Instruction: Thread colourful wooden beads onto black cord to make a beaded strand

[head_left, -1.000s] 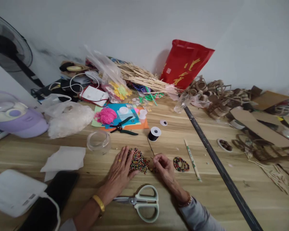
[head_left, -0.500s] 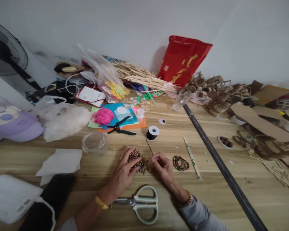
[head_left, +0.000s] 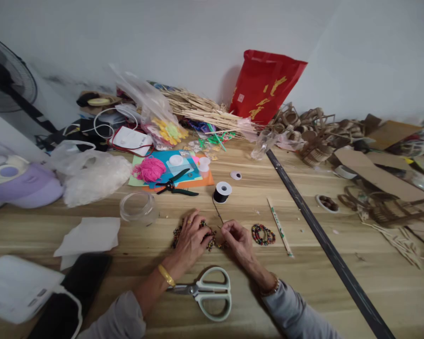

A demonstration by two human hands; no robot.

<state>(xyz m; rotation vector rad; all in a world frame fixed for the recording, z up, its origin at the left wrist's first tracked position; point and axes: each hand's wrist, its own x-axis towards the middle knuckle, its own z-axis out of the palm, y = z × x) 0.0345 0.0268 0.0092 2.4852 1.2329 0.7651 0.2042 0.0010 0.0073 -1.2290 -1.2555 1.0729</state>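
Here, cupping a left hand (head_left: 191, 240) over loose beads (head_left: 177, 234) and pinching black cord (head_left: 217, 213) in a right hand (head_left: 237, 238), on a wooden tabletop (head_left: 304, 273).

Probably light, hard and quick to roll, so best taken singly, by the sides, between fingertips; with the cord, probably thin and limp, best held close to the tip. Small, roundish, dark and multicoloured with reds and yellows, heaped under and around the curled left fingers; impossible to tell whether gripping any there. On the right, thumb and fingertips closed on cord running from an upright white-topped spool (head_left: 221, 194); just beside, coiled beaded loops (head_left: 257, 235); nearer the wearer, pale-handled scissors (head_left: 212, 295).
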